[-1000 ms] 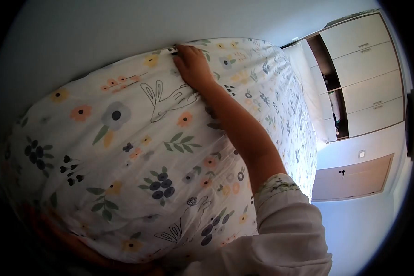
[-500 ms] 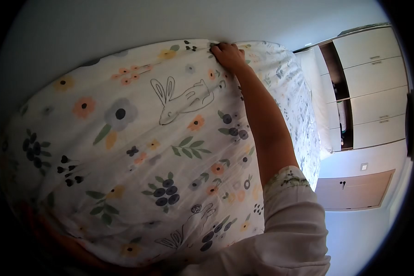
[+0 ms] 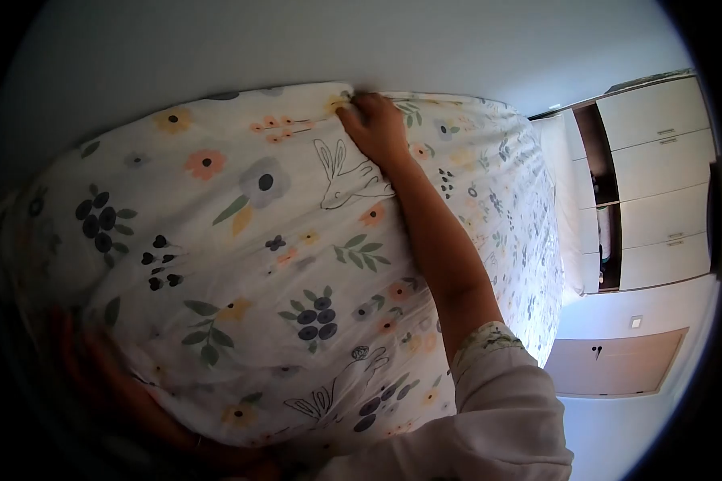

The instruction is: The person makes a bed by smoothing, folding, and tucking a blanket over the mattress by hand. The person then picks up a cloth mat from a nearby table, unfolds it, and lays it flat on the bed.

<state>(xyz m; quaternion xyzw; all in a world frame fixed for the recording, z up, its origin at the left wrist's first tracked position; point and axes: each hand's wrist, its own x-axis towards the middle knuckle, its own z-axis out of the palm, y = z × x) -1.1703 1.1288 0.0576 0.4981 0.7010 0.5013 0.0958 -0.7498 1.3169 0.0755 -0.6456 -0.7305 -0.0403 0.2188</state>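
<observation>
A white floral sheet (image 3: 297, 264) with rabbit drawings covers a large bed-like surface, with creases across it. At its far edge, against the wall, my right hand (image 3: 377, 128) has its fingers curled over the cloth, which bunches at the fingertips. The fingertips are slightly blurred and partly hidden at the edge. Low on the left, in deep shadow, my left hand (image 3: 80, 353) lies at the near border of the sheet. Its fingers are too dark to make out clearly.
A plain wall (image 3: 241, 48) runs along the sheet's far edge. On the right, sideways in view, stand white cabinets (image 3: 658, 168) with dark open shelves (image 3: 598, 160). A door (image 3: 618, 365) and a light switch (image 3: 636, 322) are below them.
My right hand first moved right along the far edge, then came back slightly left with the cloth bunched at it. The view has shifted, and the left fingers show a little more.
</observation>
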